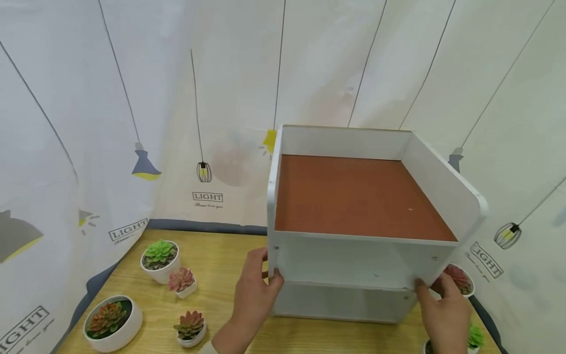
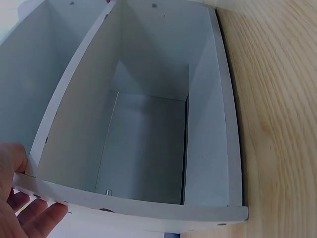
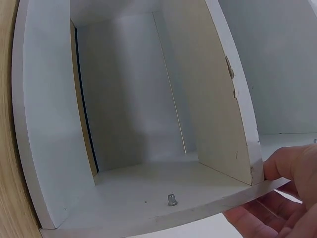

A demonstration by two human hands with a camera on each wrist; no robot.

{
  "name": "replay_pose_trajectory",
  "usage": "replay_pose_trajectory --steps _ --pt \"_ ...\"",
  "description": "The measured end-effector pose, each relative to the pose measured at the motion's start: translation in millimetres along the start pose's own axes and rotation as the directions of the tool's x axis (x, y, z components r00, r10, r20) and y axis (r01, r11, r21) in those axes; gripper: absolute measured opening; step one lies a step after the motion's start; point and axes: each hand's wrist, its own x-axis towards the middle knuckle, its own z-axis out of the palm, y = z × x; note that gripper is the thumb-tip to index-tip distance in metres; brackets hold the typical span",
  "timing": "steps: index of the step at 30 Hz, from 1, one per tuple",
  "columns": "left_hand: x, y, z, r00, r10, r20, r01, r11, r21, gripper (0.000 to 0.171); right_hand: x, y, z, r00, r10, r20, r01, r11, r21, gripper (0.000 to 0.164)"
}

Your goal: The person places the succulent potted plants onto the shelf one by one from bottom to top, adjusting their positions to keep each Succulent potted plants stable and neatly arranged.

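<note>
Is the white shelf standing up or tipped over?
Upright: in the head view, the white shelf has its brown top panel facing up, above the wooden table.

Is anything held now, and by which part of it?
Yes: the boxy white board shelf with a reddish-brown top surface. The left hand grips its left side panel's front edge, the right hand the right one's, near the middle board.

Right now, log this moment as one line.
left hand: grips white shelf, left side; right hand: grips its right side; potted succulents: on wooden table

Left hand (image 1: pixel 257 291) and right hand (image 1: pixel 445 309), well apart, in mirrored grips.
</note>
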Motion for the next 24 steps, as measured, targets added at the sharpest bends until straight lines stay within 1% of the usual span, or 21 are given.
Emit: replay_pose_trajectory --steps 5,11,16,24 --pt "-0.6 -1.7 -4.2 1.000 -0.008 -0.015 0.008 1.000 0.012 0.054 -5 -4 5 1.000 0.000 0.015 0.000 1.000 0.015 0.047" --pt "-0.6 -3.6 -7.0 0.999 -0.028 -0.031 0.029 0.999 0.024 0.052 -9 -7 7 1.000 -0.007 0.007 0.007 0.999 0.036 0.045" --pt "-1.4 -5.8 -9.0 0.997 -0.054 -0.049 0.055 0.998 0.027 0.051 -9 -7 11 1.000 -0.018 0.017 0.018 0.999 0.032 0.043" --pt "-1.3 -12.5 -14.7 0.997 -0.057 -0.060 0.060 0.997 0.052 0.049 -13 -10 18 0.999 -0.041 0.028 0.040 0.999 0.022 0.045"
